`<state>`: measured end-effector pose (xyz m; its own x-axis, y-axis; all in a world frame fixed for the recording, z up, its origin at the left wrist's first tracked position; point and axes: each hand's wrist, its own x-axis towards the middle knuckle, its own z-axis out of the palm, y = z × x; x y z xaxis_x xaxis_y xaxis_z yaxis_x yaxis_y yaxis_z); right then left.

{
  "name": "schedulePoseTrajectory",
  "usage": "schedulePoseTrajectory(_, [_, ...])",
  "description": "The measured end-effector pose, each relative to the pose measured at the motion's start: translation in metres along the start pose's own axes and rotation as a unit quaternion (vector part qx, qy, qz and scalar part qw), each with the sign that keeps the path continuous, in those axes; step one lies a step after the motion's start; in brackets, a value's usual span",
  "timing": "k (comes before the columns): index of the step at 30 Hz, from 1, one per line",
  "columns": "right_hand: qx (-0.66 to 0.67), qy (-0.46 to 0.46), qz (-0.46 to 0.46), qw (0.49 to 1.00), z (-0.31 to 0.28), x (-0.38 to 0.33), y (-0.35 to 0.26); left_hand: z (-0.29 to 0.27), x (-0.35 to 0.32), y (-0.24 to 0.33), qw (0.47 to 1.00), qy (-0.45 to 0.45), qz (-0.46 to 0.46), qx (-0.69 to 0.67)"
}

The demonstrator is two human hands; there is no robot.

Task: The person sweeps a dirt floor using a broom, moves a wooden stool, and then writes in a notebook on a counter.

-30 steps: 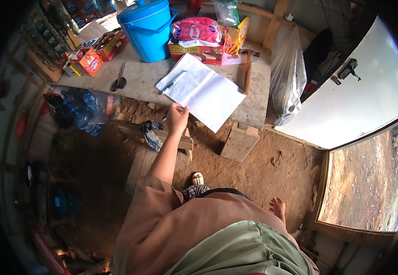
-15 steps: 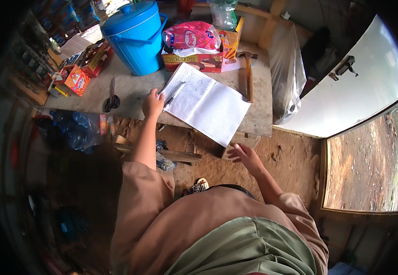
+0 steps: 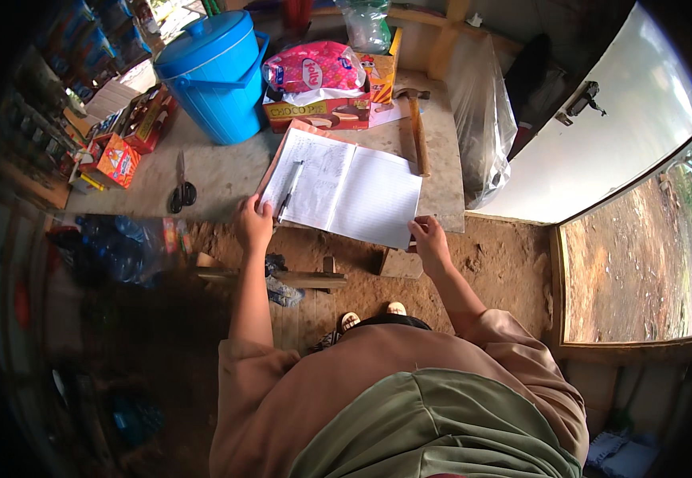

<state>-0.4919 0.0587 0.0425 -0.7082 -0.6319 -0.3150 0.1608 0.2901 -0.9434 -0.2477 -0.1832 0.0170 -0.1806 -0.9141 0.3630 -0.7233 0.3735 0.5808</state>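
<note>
An open notebook (image 3: 374, 195) lies on the table, its near edge reaching past the table's front. Handwriting covers much of its left page, while the right one looks ruled and unwritten. Across the left page rests a pen (image 3: 291, 191). My left hand (image 3: 254, 225) has its fingers closed on the notebook's near left corner, where a reddish cover edge shows. At the near right corner my right hand (image 3: 429, 241) pinches the page edge between thumb and fingers.
Behind the notebook stand a blue lidded bucket (image 3: 214, 88) and a red snack box (image 3: 322, 114) under a pink packet (image 3: 314, 67). A hammer (image 3: 418, 135) lies to the right, black-handled scissors (image 3: 183, 191) to the left. A clear plastic bag (image 3: 485, 119) hangs beside the table.
My right hand has come up from below the table edge and taken the notebook's right corner. The notebook has turned a little squarer to me, and my left hand now grips its left corner.
</note>
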Motion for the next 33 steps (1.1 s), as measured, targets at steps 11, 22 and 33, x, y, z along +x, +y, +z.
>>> schedulePoseTrajectory(11, [0.244,-0.044,0.077,0.966,0.014,0.005,0.011,0.018,0.042,0.000,0.999,-0.047,0.012,0.023])
schedulePoseTrajectory(22, [0.195,-0.021,0.074,0.978,0.004,0.021,-0.003,0.004,0.020,0.026,0.998,-0.052,0.001,-0.033])
schedulePoseTrajectory(33, [0.076,-0.079,0.049,0.993,-0.002,0.031,0.002,0.023,-0.005,0.026,0.992,0.047,0.107,0.043])
